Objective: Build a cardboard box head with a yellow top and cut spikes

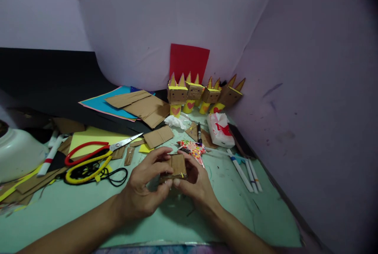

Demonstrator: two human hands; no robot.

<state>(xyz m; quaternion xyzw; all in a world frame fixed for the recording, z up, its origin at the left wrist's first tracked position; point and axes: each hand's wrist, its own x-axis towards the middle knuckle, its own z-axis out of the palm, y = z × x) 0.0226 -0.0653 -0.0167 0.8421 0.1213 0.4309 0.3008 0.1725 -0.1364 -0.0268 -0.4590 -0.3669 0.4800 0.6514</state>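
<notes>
A small brown cardboard box (pixel 177 164) is held between both hands above the green tabletop, with a bit of yellow on its near edge. My left hand (pixel 144 185) grips its left side, thumb at the lower near edge and fingers over the top. My right hand (pixel 198 181) is closed around the right side, thumb also at the near edge. The far fingertips of the right hand are partly hidden behind the box. Just beyond lies a colourful patterned piece (pixel 193 148) and a dark pen (pixel 199 132).
Scissors (pixel 118 143) with red and yellow handles lie left on a black cord (pixel 115 179). Cardboard sheets (pixel 150 108) stand behind. Several cardboard-headed yellow figures (pixel 178 95) line the back near red paper (pixel 189 61). A tissue pack (pixel 221 130) and white markers (pixel 240 173) lie right.
</notes>
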